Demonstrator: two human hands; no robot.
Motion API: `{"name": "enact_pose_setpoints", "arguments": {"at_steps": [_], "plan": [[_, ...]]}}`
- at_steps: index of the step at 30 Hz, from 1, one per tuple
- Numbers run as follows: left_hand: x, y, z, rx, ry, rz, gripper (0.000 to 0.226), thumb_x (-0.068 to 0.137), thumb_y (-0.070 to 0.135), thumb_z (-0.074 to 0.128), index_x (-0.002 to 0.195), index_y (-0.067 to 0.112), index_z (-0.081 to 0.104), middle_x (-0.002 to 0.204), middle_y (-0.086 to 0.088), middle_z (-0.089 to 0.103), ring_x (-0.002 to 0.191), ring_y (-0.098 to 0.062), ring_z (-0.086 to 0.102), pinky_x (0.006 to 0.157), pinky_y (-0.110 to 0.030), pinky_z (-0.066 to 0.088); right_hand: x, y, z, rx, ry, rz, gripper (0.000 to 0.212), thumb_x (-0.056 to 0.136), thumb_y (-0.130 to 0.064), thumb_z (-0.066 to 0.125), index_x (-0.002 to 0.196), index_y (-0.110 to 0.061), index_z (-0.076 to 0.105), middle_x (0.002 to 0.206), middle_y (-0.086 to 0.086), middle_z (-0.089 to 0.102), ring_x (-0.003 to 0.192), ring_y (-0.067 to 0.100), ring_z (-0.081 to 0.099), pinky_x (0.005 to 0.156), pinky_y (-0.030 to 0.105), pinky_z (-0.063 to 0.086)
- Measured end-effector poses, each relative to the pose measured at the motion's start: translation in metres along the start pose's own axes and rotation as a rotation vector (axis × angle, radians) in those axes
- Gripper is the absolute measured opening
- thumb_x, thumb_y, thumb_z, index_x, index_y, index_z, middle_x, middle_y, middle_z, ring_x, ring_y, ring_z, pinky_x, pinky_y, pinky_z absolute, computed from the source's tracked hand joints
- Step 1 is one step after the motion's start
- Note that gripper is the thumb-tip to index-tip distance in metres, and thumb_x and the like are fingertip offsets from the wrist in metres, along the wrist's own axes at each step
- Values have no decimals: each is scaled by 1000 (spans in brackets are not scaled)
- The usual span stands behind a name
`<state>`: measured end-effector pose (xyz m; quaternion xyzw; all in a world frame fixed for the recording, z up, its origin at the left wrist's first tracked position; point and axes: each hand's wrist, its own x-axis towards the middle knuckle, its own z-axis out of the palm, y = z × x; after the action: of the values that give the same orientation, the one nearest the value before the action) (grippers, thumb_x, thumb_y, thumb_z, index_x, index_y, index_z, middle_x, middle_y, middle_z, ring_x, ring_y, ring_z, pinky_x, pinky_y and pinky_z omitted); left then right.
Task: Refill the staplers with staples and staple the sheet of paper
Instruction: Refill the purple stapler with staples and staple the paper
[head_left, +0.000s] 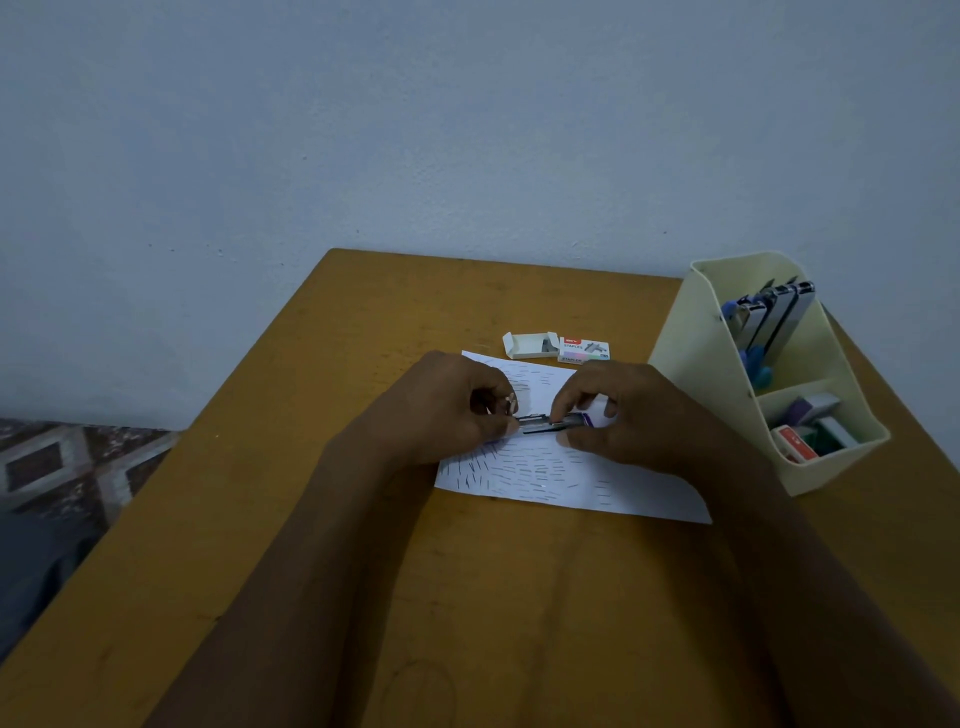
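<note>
Stapler (551, 423) | metal (purple end) | left hand (454, 408), right hand (631, 410) pinch it

From the sheet of paper (545, 483) back toward me, the table (467, 597) is bare wood, crossed only by my two forearms, with a wide lane between them. Left of the paper the wood runs open to the table's edge. Just past the paper's far edge lies the open staple box (556, 347); beyond it there is a strip of bare wood, then the wall (415, 130). Right of the paper the cream organizer (701, 374) stands close and tall-walled, with spare staplers (769, 322) poking up from its far compartment. Over the paper's middle my left hand (457, 410) and right hand (623, 410) grip the stapler (550, 423), blocking that spot.
</note>
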<state>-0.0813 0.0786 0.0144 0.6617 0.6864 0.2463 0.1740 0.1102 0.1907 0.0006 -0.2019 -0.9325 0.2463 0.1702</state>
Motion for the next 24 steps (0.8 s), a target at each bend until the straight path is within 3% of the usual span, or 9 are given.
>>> {"name": "enact_pose_setpoints", "arguments": {"at_steps": [6, 10, 12, 15, 18, 21, 24], "plan": [[0, 0, -1, -8, -8, -6, 18, 80, 27, 75, 96, 18, 74, 88, 7, 72, 78, -5, 64, 70, -24, 52, 0, 4, 2, 18, 70, 28, 22, 70, -6, 79, 83, -19, 67, 80, -7, 65, 80, 5, 58, 65, 2, 37], [1, -4, -1, -31, -18, 20, 19, 88, 24, 66, 104, 18, 74, 101, 9, 72, 83, -4, 61, 73, -19, 48, 1, 6, 3, -44, 98, 30, 23, 71, -5, 78, 92, -10, 72, 85, 0, 68, 70, 4, 57, 69, -1, 37], [1, -5, 0, -47, -25, 31, 19, 91, 22, 63, 106, 17, 74, 104, 8, 71, 83, -4, 61, 73, -17, 48, 2, 7, 3, -106, 92, 16, 20, 71, -4, 77, 91, -9, 74, 89, 1, 71, 76, 3, 56, 71, -2, 35], [2, -5, 3, -20, -36, 32, 19, 92, 22, 61, 99, 13, 75, 100, -2, 73, 86, -14, 63, 78, -33, 49, 2, 7, 4, -113, 76, 8, 17, 71, -3, 77, 86, -10, 74, 86, 3, 71, 76, 9, 58, 71, 0, 36], [3, -3, 4, -28, -24, 32, 17, 89, 22, 65, 104, 19, 74, 100, 5, 73, 86, -7, 62, 76, -26, 50, 2, 5, 5, -92, 78, 21, 14, 73, -4, 76, 85, -10, 72, 84, 3, 68, 74, 11, 57, 69, 2, 36], [3, -2, 6, 12, 11, 33, 11, 86, 21, 68, 97, 23, 69, 91, 6, 71, 80, -7, 63, 75, -34, 54, 3, 4, 7, -92, 83, 44, 11, 78, -6, 72, 87, -11, 69, 85, 2, 64, 76, 12, 54, 67, 6, 35], [2, -1, 6, 2, 33, 69, 14, 85, 14, 67, 91, 27, 66, 90, 7, 70, 80, -7, 63, 73, -33, 55, 3, 4, 9, -78, 94, 49, 9, 80, -4, 69, 87, -10, 66, 87, 3, 63, 78, 15, 54, 68, 11, 36]]}}
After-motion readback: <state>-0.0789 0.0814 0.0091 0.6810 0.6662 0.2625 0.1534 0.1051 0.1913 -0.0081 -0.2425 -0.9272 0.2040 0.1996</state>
